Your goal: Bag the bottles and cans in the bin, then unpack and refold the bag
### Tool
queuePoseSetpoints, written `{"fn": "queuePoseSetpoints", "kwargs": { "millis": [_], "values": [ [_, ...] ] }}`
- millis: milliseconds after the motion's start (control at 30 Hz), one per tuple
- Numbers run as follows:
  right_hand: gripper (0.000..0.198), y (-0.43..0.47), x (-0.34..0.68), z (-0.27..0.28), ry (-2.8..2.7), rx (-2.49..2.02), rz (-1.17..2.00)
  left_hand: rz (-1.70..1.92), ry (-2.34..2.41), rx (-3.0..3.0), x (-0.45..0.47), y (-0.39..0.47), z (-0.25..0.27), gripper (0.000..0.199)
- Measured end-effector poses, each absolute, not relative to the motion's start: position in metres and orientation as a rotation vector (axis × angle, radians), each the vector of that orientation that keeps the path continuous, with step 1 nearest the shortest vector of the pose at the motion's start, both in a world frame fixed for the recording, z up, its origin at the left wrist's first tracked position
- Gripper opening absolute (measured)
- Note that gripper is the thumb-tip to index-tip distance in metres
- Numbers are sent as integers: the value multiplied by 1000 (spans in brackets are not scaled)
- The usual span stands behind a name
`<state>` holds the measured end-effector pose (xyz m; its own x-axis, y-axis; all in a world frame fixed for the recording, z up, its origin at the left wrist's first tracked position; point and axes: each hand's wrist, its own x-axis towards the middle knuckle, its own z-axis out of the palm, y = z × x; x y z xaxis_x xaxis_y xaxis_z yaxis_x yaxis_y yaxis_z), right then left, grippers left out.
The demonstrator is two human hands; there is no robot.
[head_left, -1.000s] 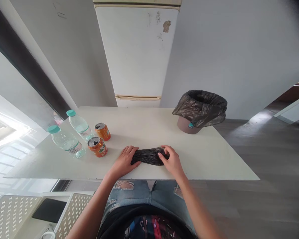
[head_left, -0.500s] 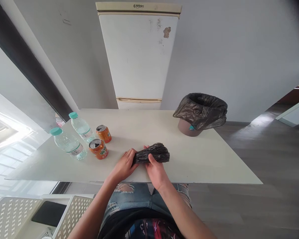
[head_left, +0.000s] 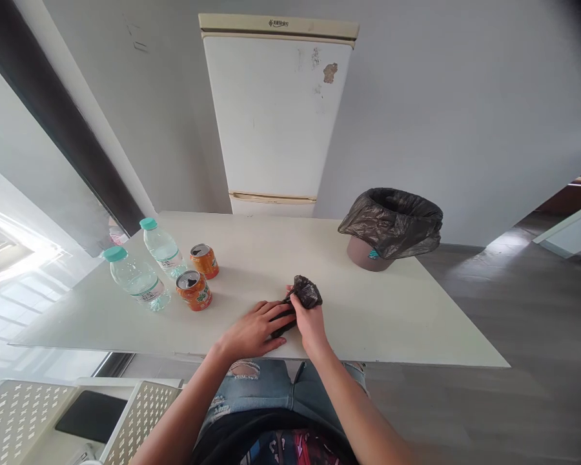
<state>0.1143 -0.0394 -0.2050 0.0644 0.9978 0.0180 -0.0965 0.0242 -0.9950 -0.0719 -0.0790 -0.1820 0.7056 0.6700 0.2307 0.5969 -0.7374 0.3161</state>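
A black plastic garbage bag (head_left: pixel 308 292) is bunched up near the front edge of the white table. My right hand (head_left: pixel 312 324) is closed around its middle, and a crumpled end sticks out above the thumb. Over the lower part of the same bag lies my left hand (head_left: pixel 254 329), its fingers across the plastic and its thumb on the near side. The two hands almost touch, and they hide much of the bag. To the left, two orange drink cans, a nearer can (head_left: pixel 194 290) and a farther can (head_left: pixel 204 261), stand with their tops opened.
Two clear bottles with teal caps, a front bottle (head_left: pixel 138 281) and a back bottle (head_left: pixel 163 250), stand at the left of the white table (head_left: pixel 271 248). A brown bin (head_left: pixel 368 254) lined with a black bag stands at the right rear. Behind is a refrigerator (head_left: pixel 278 116).
The bag, stretched lengthwise between my hands before, is now bent and more bunched. My left hand has slid right and nearer over it; my right hand has closed more tightly round it.
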Motion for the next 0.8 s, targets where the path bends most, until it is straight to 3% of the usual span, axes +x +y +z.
{"fn": "queuePoseSetpoints", "kwargs": {
  "millis": [67,233,400,600,800],
  "values": [
    [34,-38,119,-207,-1373,-1238,940,472,1015,2707,-70,-78,-182,53],
    [58,-37,125,-204,-1929,-1307,491,582,1149,2712,-73,-81,-186,36],
    [54,-41,123,-203,-1872,-1212,425,682,1204,2666,-77,-80,-191,27],
    [66,-47,121,-202,-2177,-967,570,732,1289,2582,-79,-77,-206,10],
    [61,-49,118,-210,-2318,-954,527,816,1302,2468,-81,-82,-201,53]
  ]
}}
